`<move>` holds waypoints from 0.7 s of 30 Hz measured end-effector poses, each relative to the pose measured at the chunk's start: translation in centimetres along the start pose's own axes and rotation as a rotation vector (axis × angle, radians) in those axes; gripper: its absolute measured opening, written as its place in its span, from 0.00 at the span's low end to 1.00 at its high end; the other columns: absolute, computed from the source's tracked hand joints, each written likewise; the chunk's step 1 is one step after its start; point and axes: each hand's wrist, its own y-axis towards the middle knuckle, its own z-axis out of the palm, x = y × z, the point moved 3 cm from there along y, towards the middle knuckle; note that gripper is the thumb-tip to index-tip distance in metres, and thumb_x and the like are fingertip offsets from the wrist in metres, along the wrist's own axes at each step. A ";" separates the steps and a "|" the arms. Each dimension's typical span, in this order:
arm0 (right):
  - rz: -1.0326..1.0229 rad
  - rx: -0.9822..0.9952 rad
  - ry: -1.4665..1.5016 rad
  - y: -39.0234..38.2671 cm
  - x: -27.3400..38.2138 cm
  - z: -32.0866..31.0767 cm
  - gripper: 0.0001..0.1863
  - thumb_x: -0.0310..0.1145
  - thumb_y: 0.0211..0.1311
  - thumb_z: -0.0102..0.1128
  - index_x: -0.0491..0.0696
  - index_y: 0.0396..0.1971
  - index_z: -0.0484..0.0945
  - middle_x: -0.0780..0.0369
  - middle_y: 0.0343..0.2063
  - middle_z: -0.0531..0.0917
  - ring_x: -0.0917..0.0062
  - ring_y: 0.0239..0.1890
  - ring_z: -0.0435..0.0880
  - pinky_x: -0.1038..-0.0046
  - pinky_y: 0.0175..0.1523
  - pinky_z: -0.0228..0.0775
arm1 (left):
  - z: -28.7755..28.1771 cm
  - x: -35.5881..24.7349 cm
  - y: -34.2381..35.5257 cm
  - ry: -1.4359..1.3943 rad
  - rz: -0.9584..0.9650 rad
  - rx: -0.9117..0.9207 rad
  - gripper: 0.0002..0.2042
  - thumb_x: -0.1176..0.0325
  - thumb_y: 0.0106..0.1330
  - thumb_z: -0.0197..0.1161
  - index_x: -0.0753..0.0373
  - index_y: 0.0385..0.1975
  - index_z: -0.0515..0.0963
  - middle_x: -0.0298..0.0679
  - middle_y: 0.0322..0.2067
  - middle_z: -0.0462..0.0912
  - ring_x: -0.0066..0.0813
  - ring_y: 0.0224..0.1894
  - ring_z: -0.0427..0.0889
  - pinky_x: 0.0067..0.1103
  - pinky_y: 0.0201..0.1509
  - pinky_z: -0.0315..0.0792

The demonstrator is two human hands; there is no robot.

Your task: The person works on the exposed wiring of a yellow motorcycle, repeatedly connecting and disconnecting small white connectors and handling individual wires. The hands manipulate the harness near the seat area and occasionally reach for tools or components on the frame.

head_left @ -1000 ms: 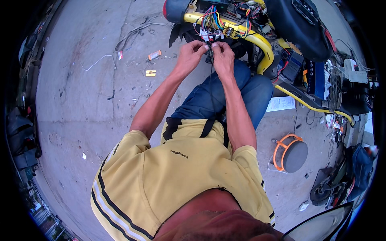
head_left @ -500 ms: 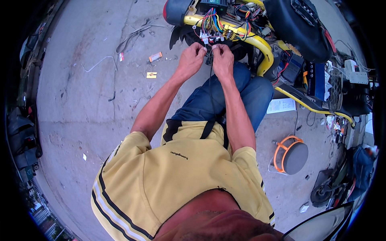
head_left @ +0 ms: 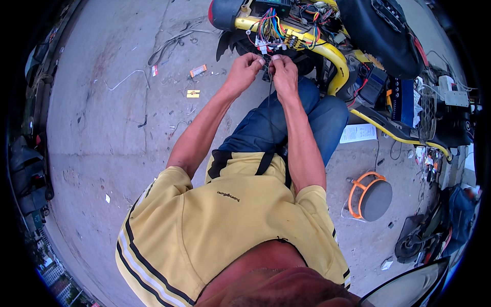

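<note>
Side by side, my two hands work at the rear of a yellow-framed scooter [head_left: 330, 51] with its wiring exposed. My left hand [head_left: 244, 72] is closed in a pinch on something too small to make out, just below a white connector [head_left: 263, 47]. Close by, my right hand [head_left: 285, 75] pinches a thin dark cable [head_left: 270, 105], which hangs toward my lap. Above my fingertips fans a bundle of coloured wires [head_left: 270, 26]. Beside that bundle sits a yellow terminal block [head_left: 293, 41]. The cable's upper end is hidden at my fingers.
A black seat [head_left: 378, 38] is tipped up on the scooter. To my right stands a round stool [head_left: 376, 201] with an orange frame. A paper sheet [head_left: 358, 133] lies on the floor near my knee. An orange-and-white packet [head_left: 198, 70] and a strap [head_left: 171, 45] lie at left.
Both hands have shifted very slightly, staying close together. A dark piece shows more clearly between them now, and the hanging cable has moved a little to the right.
</note>
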 end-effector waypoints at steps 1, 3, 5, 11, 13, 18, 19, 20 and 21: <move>-0.008 0.003 0.014 -0.1 0.2 0.1 0.13 0.36 0.76 0.56 0.39 0.41 0.80 0.68 0.25 0.79 0.85 0.25 0.74 0.76 0.29 0.65 | 0.0 -0.4 -0.2 -0.006 -0.016 0.006 0.08 0.64 0.73 0.65 0.63 0.40 0.81 0.28 0.30 0.79 0.12 0.27 0.67 0.15 0.28 0.63; 0.015 -0.009 -0.006 -0.2 0.3 0.0 0.13 0.36 0.76 0.56 0.40 0.41 0.80 0.67 0.25 0.80 0.85 0.26 0.75 0.77 0.29 0.66 | 0.0 -0.9 -0.3 -0.003 -0.031 0.006 0.09 0.63 0.72 0.65 0.62 0.41 0.81 0.28 0.30 0.79 0.12 0.27 0.68 0.15 0.28 0.63; 0.029 -0.012 -0.020 -0.4 0.5 -0.1 0.12 0.36 0.75 0.57 0.40 0.41 0.80 0.67 0.25 0.80 0.85 0.26 0.75 0.77 0.29 0.67 | -0.1 -1.1 -0.3 0.013 -0.029 -0.004 0.10 0.63 0.72 0.66 0.63 0.42 0.82 0.28 0.31 0.80 0.12 0.27 0.68 0.15 0.28 0.63; -0.001 -0.012 -0.065 -0.5 1.2 -0.1 0.12 0.35 0.75 0.58 0.40 0.40 0.80 0.67 0.25 0.80 0.85 0.26 0.76 0.77 0.30 0.68 | -0.1 -1.5 0.0 0.028 -0.006 -0.074 0.13 0.60 0.69 0.69 0.64 0.41 0.83 0.29 0.30 0.81 0.14 0.30 0.72 0.16 0.28 0.65; -0.019 -0.017 -0.090 -0.5 1.4 -0.1 0.13 0.35 0.75 0.58 0.39 0.40 0.80 0.67 0.25 0.81 0.85 0.25 0.76 0.77 0.30 0.69 | 0.3 -1.8 -0.1 0.036 0.038 -0.059 0.12 0.60 0.69 0.69 0.64 0.39 0.83 0.29 0.29 0.81 0.13 0.29 0.72 0.16 0.28 0.65; -0.060 -0.017 -0.159 -1.1 2.3 0.1 0.13 0.36 0.76 0.58 0.39 0.41 0.81 0.68 0.25 0.79 0.87 0.27 0.74 0.79 0.32 0.66 | 0.8 -1.6 0.3 0.049 0.088 -0.054 0.11 0.62 0.70 0.69 0.64 0.34 0.82 0.28 0.24 0.79 0.12 0.25 0.70 0.16 0.27 0.64; -0.066 -0.022 -0.161 -1.1 2.3 0.1 0.13 0.36 0.75 0.58 0.39 0.41 0.81 0.68 0.25 0.79 0.86 0.27 0.74 0.78 0.32 0.66 | 0.8 -1.5 0.4 0.043 0.093 -0.054 0.11 0.62 0.70 0.69 0.64 0.33 0.82 0.27 0.23 0.79 0.12 0.25 0.70 0.16 0.27 0.64; -0.071 -0.024 -0.182 -1.0 2.2 0.0 0.13 0.36 0.75 0.58 0.39 0.41 0.81 0.67 0.25 0.80 0.85 0.27 0.75 0.78 0.32 0.68 | 0.8 -1.4 0.5 0.037 0.098 -0.054 0.11 0.62 0.70 0.68 0.64 0.32 0.81 0.27 0.23 0.78 0.12 0.24 0.69 0.16 0.27 0.63; -0.076 -0.027 -0.202 -0.8 2.1 0.0 0.13 0.36 0.75 0.58 0.39 0.40 0.81 0.65 0.25 0.81 0.84 0.26 0.77 0.77 0.33 0.70 | 0.8 -1.4 0.5 0.041 0.092 -0.053 0.11 0.62 0.70 0.68 0.63 0.31 0.81 0.27 0.23 0.78 0.12 0.24 0.69 0.16 0.27 0.63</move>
